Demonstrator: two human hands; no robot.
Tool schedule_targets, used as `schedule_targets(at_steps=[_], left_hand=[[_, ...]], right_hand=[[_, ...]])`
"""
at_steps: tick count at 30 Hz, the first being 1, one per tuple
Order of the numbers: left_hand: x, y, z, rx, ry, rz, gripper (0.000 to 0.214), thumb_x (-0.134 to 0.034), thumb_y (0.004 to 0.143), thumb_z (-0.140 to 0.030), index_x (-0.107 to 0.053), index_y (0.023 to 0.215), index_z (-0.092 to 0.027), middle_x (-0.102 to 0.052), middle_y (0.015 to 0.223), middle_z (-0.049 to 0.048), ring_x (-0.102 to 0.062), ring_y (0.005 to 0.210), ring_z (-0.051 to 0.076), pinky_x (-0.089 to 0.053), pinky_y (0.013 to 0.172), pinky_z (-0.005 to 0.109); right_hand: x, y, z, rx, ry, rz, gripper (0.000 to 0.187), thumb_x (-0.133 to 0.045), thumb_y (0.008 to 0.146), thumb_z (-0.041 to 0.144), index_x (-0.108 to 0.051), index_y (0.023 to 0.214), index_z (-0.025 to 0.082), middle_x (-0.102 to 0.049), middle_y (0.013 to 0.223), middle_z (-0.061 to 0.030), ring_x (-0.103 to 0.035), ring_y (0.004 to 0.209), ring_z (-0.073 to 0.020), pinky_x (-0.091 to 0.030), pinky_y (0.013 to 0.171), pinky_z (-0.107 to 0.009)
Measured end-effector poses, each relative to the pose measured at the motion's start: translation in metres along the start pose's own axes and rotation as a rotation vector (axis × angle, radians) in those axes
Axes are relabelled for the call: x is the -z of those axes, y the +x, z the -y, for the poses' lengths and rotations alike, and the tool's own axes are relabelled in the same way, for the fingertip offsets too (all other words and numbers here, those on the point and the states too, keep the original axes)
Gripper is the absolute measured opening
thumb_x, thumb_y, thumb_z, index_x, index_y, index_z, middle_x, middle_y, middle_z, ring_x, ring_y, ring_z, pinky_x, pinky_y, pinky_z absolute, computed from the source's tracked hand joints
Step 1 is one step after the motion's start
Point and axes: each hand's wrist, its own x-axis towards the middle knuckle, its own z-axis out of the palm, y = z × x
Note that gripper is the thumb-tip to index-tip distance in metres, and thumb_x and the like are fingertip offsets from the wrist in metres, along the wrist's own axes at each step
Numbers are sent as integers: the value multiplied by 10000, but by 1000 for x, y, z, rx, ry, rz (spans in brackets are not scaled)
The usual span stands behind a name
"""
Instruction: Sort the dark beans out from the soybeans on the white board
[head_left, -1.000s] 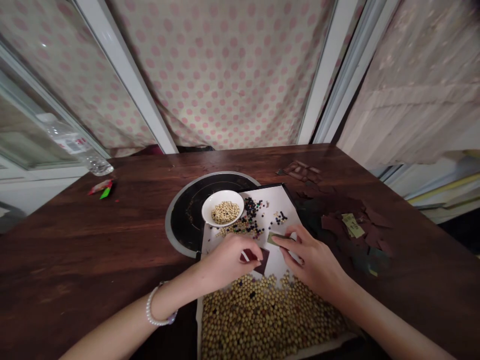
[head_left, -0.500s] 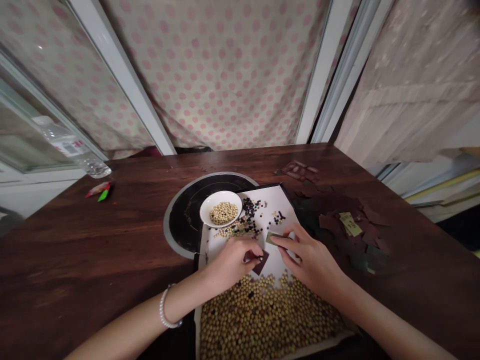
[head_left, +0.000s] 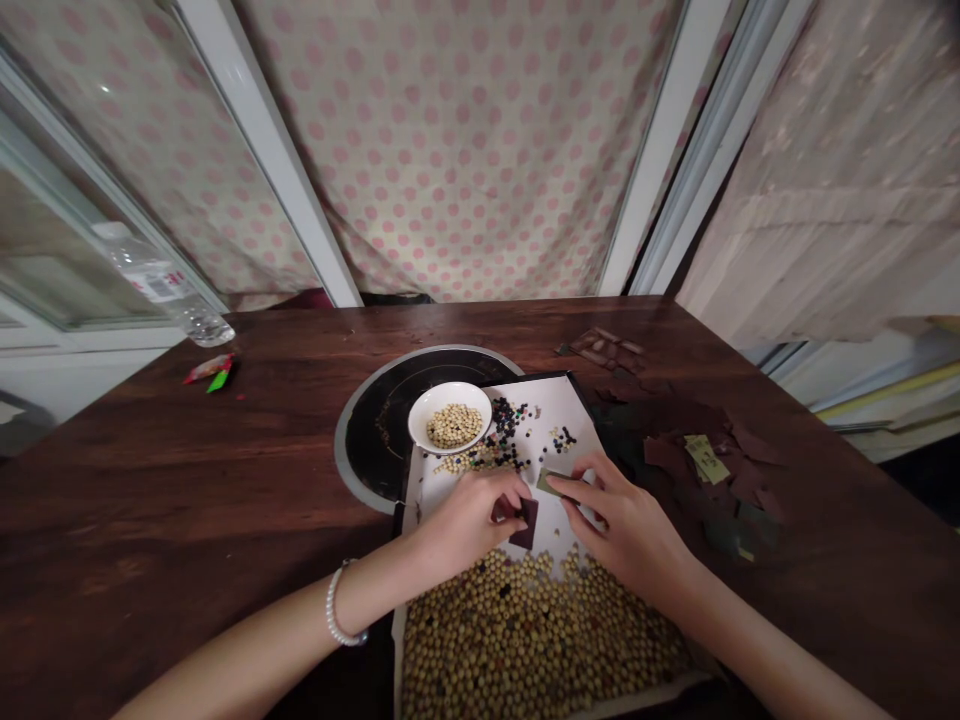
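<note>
My left hand (head_left: 472,515) is closed, thumb and fingers pinched at the edge of a small dark maroon square (head_left: 528,530) that looks like sandpaper. Something dark shows at these fingertips, too small to name. To the right, my right hand (head_left: 634,520) grips a small olive-green flat piece (head_left: 552,482) between thumb and fingers. Both hands hover over a white-lined tray (head_left: 564,395). Many tan round beads (head_left: 525,630) fill its near part. Dark beads (head_left: 510,415) and paler ones lie scattered farther back. A white bowl (head_left: 420,420) of cream beads stands at its far left corner.
Under the tray's far left lies a round black plate (head_left: 375,430) with a silver rim. Torn maroon and dark green sheets (head_left: 675,450) are spread at the right. A plastic bottle (head_left: 169,290) and a red-and-green wrapper (head_left: 214,372) are at the far left.
The maroon square has turned to stand straighter beside my left fingers. A pale bead that showed at those fingertips is out of sight. My right hand keeps its grip; the view has shifted slightly.
</note>
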Motion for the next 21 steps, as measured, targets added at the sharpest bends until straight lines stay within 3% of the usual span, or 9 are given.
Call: schedule_targets(at_steps=[4, 10, 16, 21], left_hand=[[3, 0, -3, 36, -9, -12, 119, -599, 773, -196, -630, 883, -163, -657, 786, 21, -604, 704, 143, -483, 636, 276], [7, 2, -9, 21, 67, -68, 185, -429, 887, -187, -611, 903, -162, -650, 899, 60, -590, 799, 165, -469, 690, 309], [11, 0, -12, -86, 150, -15, 375, -431, 717, -40, -532, 1050, -180, -568, 1068, 76, -524, 1025, 221, -444, 868, 388], [16, -2, -17, -131, 176, 135, 466, -493, 687, -65, -474, 1133, -200, -539, 1115, 79, -467, 1094, 260, -378, 959, 438]], right_hand=[[0, 0, 0, 5, -13, -7, 304, -422, 885, 207, -632, 1103, 233, -545, 955, -67, -593, 667, -148, -469, 560, -269], [0, -1, -1, -18, -41, 14, 312, -440, 866, 194, -624, 1115, 234, -546, 968, -69, -600, 669, -160, -462, 548, -280], [-2, -1, -5, -40, -65, 50, 348, -452, 828, 113, -619, 1109, 230, -544, 1037, -81, -596, 761, -179, -454, 565, -274], [4, 1, -1, 67, 186, 231, 154, -554, 793, 96, -650, 822, 213, -559, 908, -24, -577, 788, -148, -447, 672, -257]])
